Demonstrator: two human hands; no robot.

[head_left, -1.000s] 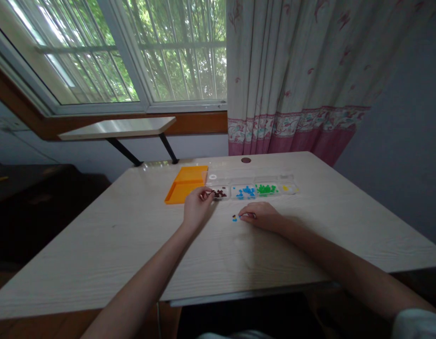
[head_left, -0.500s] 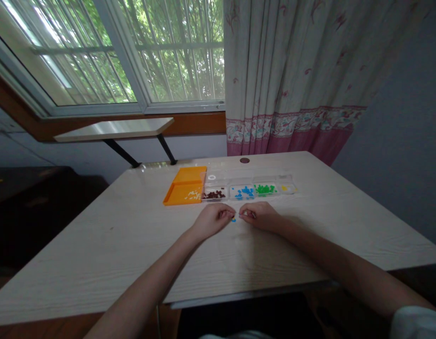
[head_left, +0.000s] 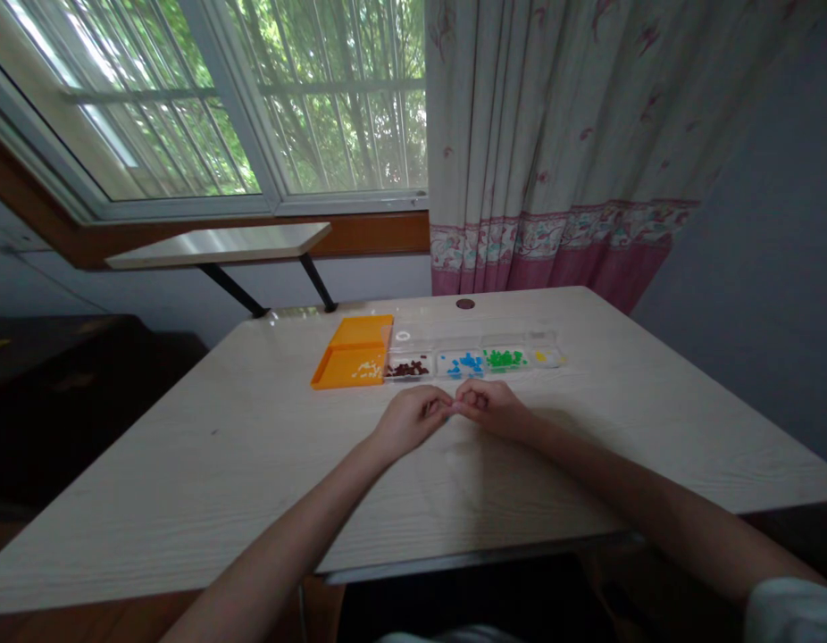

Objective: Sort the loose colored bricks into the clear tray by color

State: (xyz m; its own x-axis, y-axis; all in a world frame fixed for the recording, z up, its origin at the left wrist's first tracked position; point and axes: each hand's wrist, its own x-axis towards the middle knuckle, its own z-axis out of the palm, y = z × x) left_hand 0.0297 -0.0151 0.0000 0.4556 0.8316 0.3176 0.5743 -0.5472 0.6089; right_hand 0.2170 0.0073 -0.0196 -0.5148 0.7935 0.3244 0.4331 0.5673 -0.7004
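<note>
My left hand (head_left: 415,417) and my right hand (head_left: 490,406) meet at the fingertips just above the table (head_left: 266,473). Both are pinched closed, and whatever is between the fingers is too small and covered to name. A speck of blue (head_left: 447,419) shows under the left fingertips, mostly hidden. Just beyond the hands, small brown pieces (head_left: 409,367), blue pieces (head_left: 465,364), green pieces (head_left: 505,359) and a few yellow pieces (head_left: 540,356) lie in clear open boxes. White pieces (head_left: 368,368) lie in an open orange case (head_left: 331,368) at the left end of this row.
A raised shelf (head_left: 219,243) on dark legs stands at the table's back left. A dark round disc (head_left: 465,304) is at the back edge. Behind are a window (head_left: 272,107) and a patterned curtain (head_left: 521,134). The table's front edge (head_left: 480,555) runs below my forearms.
My hands have come together, the left one moving slightly right, so the fingertips now touch. The small blue item visible below the left fingers before is now mostly covered.
</note>
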